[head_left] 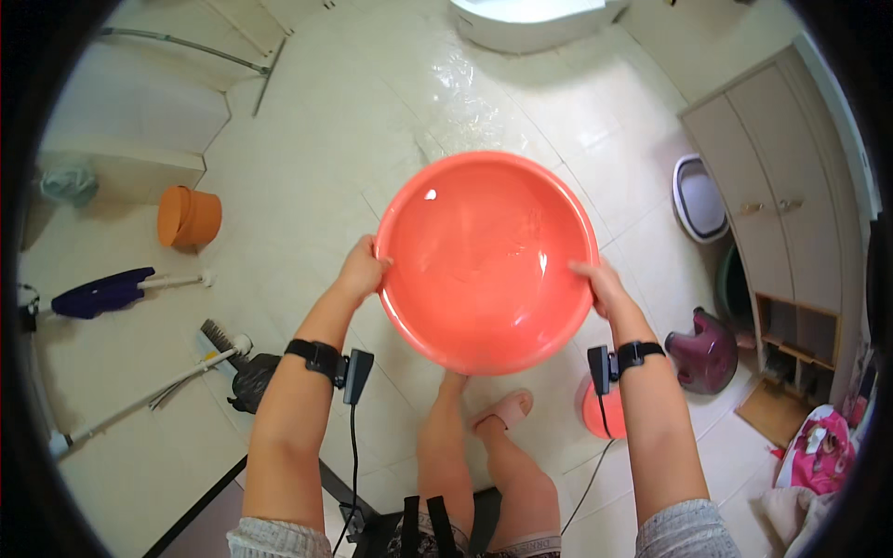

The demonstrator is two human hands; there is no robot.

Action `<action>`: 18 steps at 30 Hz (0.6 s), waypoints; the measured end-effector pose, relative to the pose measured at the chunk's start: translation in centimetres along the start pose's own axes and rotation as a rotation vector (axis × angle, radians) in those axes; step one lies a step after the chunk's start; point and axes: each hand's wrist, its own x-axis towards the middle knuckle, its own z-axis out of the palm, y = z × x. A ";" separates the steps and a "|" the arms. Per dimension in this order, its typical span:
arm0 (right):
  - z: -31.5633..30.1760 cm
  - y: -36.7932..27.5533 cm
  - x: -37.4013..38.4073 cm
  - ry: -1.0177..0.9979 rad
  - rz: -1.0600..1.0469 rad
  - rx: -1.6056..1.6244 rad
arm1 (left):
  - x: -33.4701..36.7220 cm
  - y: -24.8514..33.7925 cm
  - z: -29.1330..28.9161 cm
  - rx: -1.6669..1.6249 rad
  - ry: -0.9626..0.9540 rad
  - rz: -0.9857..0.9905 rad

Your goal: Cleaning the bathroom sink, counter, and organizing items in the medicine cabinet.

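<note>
A large round coral-red plastic basin (488, 260) is held up in front of me above the tiled floor, its open side toward me. My left hand (364, 270) grips the rim on the left, fingers curled around the edge. On the opposite side my right hand (602, 283) clasps the rim, with the thumb over the inner wall. Inside the basin there are shiny highlights and faint streaks that look like wetness. Both wrists wear black straps with small dark devices and cables.
Wet patches shine on the floor (456, 88) beyond the basin. To the left are an orange bucket (189, 218), a purple mop (104, 292) and a broom (226, 341). On the right stand a cabinet (781, 177), a grey-white tub (699, 198), a purple jug (704, 352) and a small red basin (595, 409).
</note>
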 end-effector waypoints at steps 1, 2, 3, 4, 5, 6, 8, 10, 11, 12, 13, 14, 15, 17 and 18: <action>0.9 -0.8 -2.2 0.010 0.222 -0.005 | -1.4 -0.3 -0.9 0.055 0.009 0.044; -1.4 0.1 -3.0 -0.049 0.309 -0.076 | -2.1 -0.5 -0.5 0.095 0.004 0.101; -1.7 0.7 -4.4 -0.070 0.368 -0.086 | -3.2 -0.8 -0.8 0.109 0.010 0.114; -4.3 1.4 -5.3 -0.102 0.453 -0.279 | -4.3 -0.6 0.0 0.112 0.003 0.134; -3.2 2.1 -7.4 -0.048 0.368 -0.164 | -5.8 -0.7 -0.3 0.150 -0.008 0.097; -2.8 1.9 -9.8 -0.056 0.343 -0.017 | -7.4 -0.6 0.0 0.178 -0.027 0.065; -4.9 2.1 -13.9 0.075 0.446 -0.052 | -9.9 -0.9 2.2 0.250 -0.020 0.163; -10.3 6.0 -16.8 0.133 0.333 0.034 | -12.5 -0.5 5.5 0.125 -0.126 0.062; -7.9 5.1 -19.8 0.112 0.288 0.118 | -13.9 -2.5 5.7 0.134 -0.097 0.092; -11.6 6.3 -21.5 0.179 0.342 0.089 | -14.9 -2.9 8.2 0.118 -0.110 0.157; -14.5 7.3 -23.7 0.219 0.328 0.067 | -16.6 -2.5 10.3 0.069 -0.166 0.150; -13.6 6.2 -26.6 0.209 0.244 0.154 | -18.6 -2.6 11.4 0.028 -0.202 0.127; -14.3 6.1 -28.7 0.230 0.248 0.171 | -20.2 -3.7 12.9 -0.067 -0.237 0.093; -15.9 5.5 -32.3 0.206 0.239 0.159 | -22.1 -6.0 16.0 -0.180 -0.255 0.053; -16.6 5.4 -33.9 0.197 0.251 0.137 | -23.5 -6.9 17.9 -0.358 -0.338 -0.032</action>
